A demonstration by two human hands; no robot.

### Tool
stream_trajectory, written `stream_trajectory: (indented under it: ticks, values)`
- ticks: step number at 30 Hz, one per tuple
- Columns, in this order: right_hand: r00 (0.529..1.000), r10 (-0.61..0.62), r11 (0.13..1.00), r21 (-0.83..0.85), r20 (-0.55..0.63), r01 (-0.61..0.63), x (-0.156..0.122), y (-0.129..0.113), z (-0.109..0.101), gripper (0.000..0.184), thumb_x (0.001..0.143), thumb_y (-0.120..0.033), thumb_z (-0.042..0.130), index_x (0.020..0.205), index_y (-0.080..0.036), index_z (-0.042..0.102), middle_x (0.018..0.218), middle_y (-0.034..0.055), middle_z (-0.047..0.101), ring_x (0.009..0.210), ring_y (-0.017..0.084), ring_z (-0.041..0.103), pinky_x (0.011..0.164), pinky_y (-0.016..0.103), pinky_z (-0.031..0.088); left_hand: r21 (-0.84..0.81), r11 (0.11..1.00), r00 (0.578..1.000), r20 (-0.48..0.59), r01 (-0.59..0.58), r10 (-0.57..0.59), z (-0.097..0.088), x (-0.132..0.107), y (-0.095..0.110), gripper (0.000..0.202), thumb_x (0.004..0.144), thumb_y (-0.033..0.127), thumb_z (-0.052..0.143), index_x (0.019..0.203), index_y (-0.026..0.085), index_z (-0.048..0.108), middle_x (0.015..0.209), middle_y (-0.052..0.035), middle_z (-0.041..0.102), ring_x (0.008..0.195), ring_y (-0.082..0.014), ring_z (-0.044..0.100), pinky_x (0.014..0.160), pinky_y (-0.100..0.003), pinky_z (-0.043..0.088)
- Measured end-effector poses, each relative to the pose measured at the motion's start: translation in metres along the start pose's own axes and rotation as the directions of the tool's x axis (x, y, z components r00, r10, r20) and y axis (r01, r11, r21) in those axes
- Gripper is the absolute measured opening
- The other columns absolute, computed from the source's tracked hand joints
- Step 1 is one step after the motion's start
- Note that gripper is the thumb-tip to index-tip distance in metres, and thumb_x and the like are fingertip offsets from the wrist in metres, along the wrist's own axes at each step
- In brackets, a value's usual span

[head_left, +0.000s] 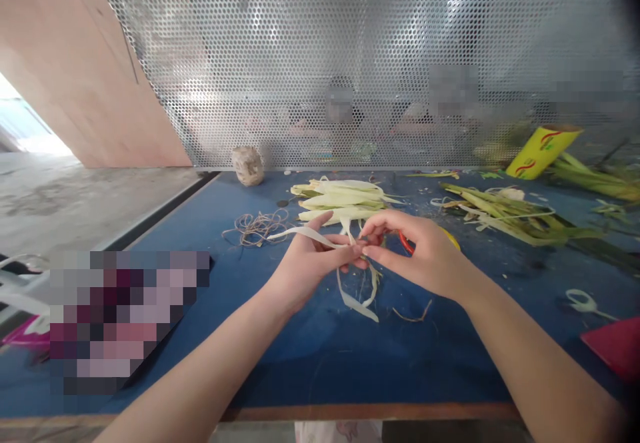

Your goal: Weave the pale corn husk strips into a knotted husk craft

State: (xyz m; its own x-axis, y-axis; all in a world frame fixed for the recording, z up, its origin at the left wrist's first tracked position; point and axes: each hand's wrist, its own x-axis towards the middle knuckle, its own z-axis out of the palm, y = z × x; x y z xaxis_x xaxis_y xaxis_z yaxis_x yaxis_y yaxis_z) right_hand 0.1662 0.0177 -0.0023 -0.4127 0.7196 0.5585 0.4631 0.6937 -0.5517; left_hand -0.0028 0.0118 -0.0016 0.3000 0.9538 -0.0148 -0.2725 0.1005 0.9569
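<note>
Over the middle of the blue table, my left hand (pixel 315 256) pinches pale corn husk strips (pixel 357 304) between thumb and fingers. One strip sticks out to the left across the hand, and others dangle below in a loose loop. My right hand (pixel 417 250) meets it fingertip to fingertip, closed on the same strips where they cross. The exact crossing is partly covered by the fingers. Just beyond lies a stack of pale green corn husks (pixel 345 196). Behind my right hand shows a red-orange loop (pixel 406 243), mostly hidden.
Tangled twine (pixel 260 228) lies left of the husks, near a wrapped roll (pixel 248 165). More green husks (pixel 505 213) and a yellow tube (pixel 543 152) are at right, with a red object (pixel 615 343) nearer. A perforated metal screen (pixel 310 63) stands along the back.
</note>
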Motion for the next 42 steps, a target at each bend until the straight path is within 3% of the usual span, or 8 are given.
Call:
stream_trajectory:
  ticks: [6,12,16,22,27,30,34,42]
  values:
    - [0.996,0.008,1.000,-0.001,0.093,-0.008,-0.002,0.008,0.004,0.026,0.075,-0.017,0.057,0.100,-0.021,0.056,0.087,0.0019,0.067,0.077,0.014,0.062,0.068,0.025,0.049,0.051,0.994,0.993,-0.062,-0.099,0.102,0.005,-0.005,0.003,0.088,0.061,0.008,0.070,0.133,0.014,0.021,0.064,0.0018,0.066,0.051,-0.0105,0.059,0.055,-0.023,0.047]
    - [0.997,-0.069,0.978,-0.198,0.024,0.073,0.001,0.008,0.005,0.008,0.072,-0.015,0.058,0.078,-0.020,0.058,0.078,-0.0001,0.066,0.076,0.015,0.060,0.071,0.028,0.043,0.097,0.990,0.991,-0.076,-0.103,0.111,0.005,-0.004,0.002,0.087,0.061,0.006,0.069,0.132,0.013,0.021,0.069,0.0000,0.066,0.058,-0.0122,0.062,0.058,-0.023,0.048]
    - [0.990,-0.136,0.945,-0.304,-0.021,0.123,0.001,0.006,0.010,0.006,0.072,-0.015,0.059,0.076,-0.019,0.058,0.077,0.0000,0.066,0.079,0.017,0.059,0.075,0.032,0.038,0.106,0.985,0.985,-0.094,-0.137,0.147,0.005,-0.003,-0.001,0.086,0.060,0.007,0.070,0.132,0.012,0.023,0.064,0.0020,0.064,0.056,-0.0117,0.061,0.059,-0.024,0.048]
    - [0.993,-0.046,0.971,-0.238,-0.109,0.019,0.000,0.004,0.016,0.006,0.069,-0.013,0.059,0.066,-0.019,0.059,0.068,-0.0011,0.064,0.069,0.014,0.058,0.069,0.029,0.039,0.187,0.968,0.976,-0.107,-0.168,0.190,0.003,-0.002,-0.005,0.086,0.059,0.010,0.071,0.131,0.014,0.024,0.067,0.0017,0.063,0.057,-0.0129,0.061,0.058,-0.026,0.050]
    - [0.989,0.076,0.989,-0.115,-0.125,-0.090,0.000,0.006,0.020,0.006,0.071,-0.016,0.058,0.070,-0.019,0.063,0.070,0.0009,0.066,0.068,0.015,0.060,0.065,0.027,0.043,0.215,0.950,0.958,-0.124,-0.229,0.259,0.004,-0.003,-0.005,0.084,0.061,0.012,0.070,0.131,0.019,0.025,0.071,0.0009,0.064,0.060,-0.0139,0.062,0.061,-0.028,0.052]
    - [0.992,0.047,0.994,-0.093,-0.118,-0.058,0.000,0.007,0.023,0.010,0.073,-0.015,0.055,0.069,-0.018,0.065,0.070,0.0030,0.067,0.067,0.015,0.061,0.063,0.026,0.045,0.235,0.940,0.949,-0.133,-0.249,0.285,0.004,-0.004,-0.005,0.079,0.063,0.013,0.069,0.130,0.020,0.028,0.074,-0.0003,0.065,0.063,-0.0142,0.063,0.064,-0.028,0.053]
    - [0.984,-0.077,0.961,-0.276,-0.160,0.030,0.000,0.006,0.024,0.013,0.072,-0.013,0.056,0.064,-0.019,0.064,0.069,0.0023,0.068,0.067,0.016,0.061,0.067,0.029,0.042,0.259,0.935,0.949,-0.138,-0.243,0.285,0.003,-0.003,-0.004,0.079,0.063,0.014,0.069,0.130,0.019,0.027,0.073,-0.0006,0.066,0.058,-0.0136,0.062,0.060,-0.028,0.052]
    - [0.973,-0.004,0.795,-0.590,-0.232,-0.138,0.000,0.006,0.013,0.015,0.071,-0.017,0.055,0.059,-0.021,0.063,0.069,0.0001,0.069,0.072,0.019,0.060,0.077,0.036,0.033,0.268,0.937,0.934,-0.217,-0.224,0.285,0.003,-0.002,-0.001,0.079,0.062,0.014,0.069,0.130,0.015,0.029,0.071,-0.0001,0.066,0.051,-0.0097,0.059,0.051,-0.021,0.049]
